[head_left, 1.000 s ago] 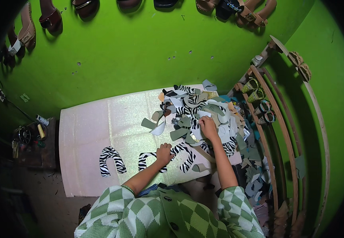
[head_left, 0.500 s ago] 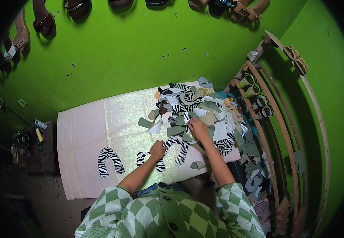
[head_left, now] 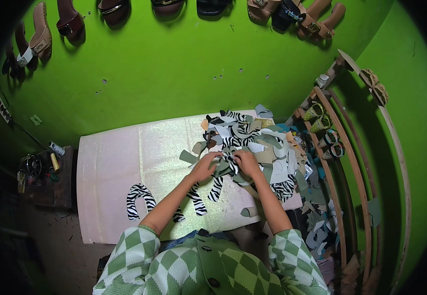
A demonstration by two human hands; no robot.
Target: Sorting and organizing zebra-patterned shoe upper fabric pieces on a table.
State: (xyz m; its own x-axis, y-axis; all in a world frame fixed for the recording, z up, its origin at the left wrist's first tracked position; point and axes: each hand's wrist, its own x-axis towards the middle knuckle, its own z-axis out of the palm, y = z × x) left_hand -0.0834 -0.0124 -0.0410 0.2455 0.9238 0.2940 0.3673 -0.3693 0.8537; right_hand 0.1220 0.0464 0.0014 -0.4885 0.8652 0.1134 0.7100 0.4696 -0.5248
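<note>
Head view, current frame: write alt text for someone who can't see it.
A person's left hand and right hand work at a zebra-print scrap beside a jumbled scrap pile. An arch-shaped zebra-print piece lies to the left on a pale table; sandals line a green wall.

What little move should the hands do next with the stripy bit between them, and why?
Maybe gently lift the striped scrap clear of the pile, because the left hand and right hand are both at it, and other loose pieces crowd around it.
</note>
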